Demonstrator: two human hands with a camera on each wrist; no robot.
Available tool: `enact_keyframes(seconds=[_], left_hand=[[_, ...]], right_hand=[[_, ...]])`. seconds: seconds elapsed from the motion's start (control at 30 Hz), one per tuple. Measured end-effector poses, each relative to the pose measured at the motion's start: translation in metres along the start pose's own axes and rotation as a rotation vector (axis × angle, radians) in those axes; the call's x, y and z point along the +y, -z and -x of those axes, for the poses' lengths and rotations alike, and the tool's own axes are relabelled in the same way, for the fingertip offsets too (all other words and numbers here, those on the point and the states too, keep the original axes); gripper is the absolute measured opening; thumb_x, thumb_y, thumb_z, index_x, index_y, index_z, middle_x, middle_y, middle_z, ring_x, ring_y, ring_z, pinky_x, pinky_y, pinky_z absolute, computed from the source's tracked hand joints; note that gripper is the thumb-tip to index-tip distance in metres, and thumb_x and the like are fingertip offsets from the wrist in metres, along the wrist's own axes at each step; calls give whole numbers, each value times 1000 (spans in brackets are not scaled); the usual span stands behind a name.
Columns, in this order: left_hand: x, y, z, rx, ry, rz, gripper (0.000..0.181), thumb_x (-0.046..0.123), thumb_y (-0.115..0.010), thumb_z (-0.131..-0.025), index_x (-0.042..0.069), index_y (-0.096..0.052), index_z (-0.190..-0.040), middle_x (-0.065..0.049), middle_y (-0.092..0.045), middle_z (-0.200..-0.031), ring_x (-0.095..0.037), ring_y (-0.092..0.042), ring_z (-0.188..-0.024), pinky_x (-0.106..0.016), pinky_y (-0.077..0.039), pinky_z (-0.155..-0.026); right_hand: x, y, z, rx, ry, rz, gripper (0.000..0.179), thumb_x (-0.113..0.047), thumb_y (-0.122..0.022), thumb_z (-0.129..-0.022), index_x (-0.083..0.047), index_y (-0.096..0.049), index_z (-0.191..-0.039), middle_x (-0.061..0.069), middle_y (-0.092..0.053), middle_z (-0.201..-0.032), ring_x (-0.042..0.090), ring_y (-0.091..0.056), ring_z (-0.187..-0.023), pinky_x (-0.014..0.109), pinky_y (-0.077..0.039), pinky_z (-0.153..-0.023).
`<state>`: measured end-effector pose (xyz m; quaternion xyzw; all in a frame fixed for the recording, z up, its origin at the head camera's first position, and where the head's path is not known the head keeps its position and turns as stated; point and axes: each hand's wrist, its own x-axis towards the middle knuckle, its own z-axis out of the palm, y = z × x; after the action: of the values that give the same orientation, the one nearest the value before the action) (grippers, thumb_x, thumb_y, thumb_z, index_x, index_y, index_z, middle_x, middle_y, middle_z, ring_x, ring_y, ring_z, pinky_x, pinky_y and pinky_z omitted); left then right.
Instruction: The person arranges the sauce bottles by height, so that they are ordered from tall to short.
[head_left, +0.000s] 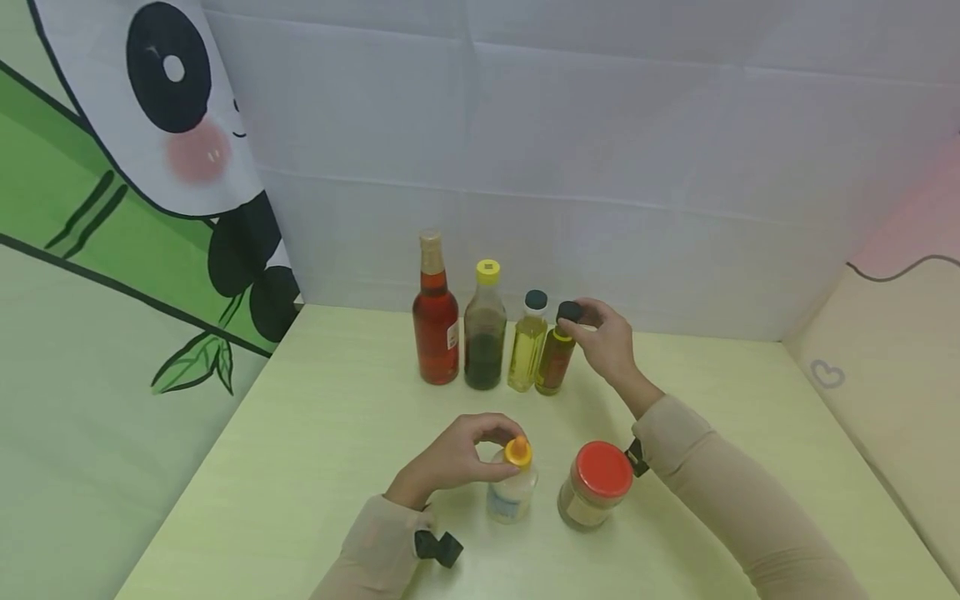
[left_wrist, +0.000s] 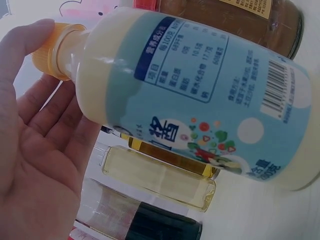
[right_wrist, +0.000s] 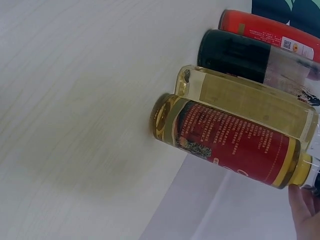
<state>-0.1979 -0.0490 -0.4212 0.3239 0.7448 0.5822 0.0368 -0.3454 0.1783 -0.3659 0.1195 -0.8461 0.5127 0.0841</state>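
Observation:
In the head view my left hand (head_left: 448, 454) holds a squeeze bottle (head_left: 512, 502) by its orange cap, thumb on one side and fingers on the other. Its blue label (left_wrist: 200, 95) with printed text fills the left wrist view. Farther back, my right hand (head_left: 609, 343) grips the dark cap of a small oil bottle (head_left: 555, 367) with a red label. That bottle stands upright at the right end of a row, close beside a clear bottle of pale yellow oil (head_left: 527, 350). The right wrist view shows only some fingers (right_wrist: 301, 207) at its neck.
Left of the yellow oil stand a dark sauce bottle (head_left: 484, 350) with a yellow cap and a tall red bottle (head_left: 436, 333). A red-lidded jar (head_left: 596, 483) is right of the squeeze bottle. A white cloth wall (head_left: 525, 133) rises behind the pale table (head_left: 337, 400).

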Motion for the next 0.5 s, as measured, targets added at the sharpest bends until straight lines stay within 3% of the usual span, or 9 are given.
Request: enact_keyframes(seconds=[0.5], left_hand=[[3, -1, 0, 4, -13, 6, 28, 5, -76, -82, 2, -65, -108, -5, -68, -102, -15, -63, -98, -37, -48, -94]], right_hand=[[2, -2, -1, 5, -6, 4, 43, -17, -74, -88, 0, -59, -124, 18, -66, -111, 31, -61, -107, 47, -42, -99]])
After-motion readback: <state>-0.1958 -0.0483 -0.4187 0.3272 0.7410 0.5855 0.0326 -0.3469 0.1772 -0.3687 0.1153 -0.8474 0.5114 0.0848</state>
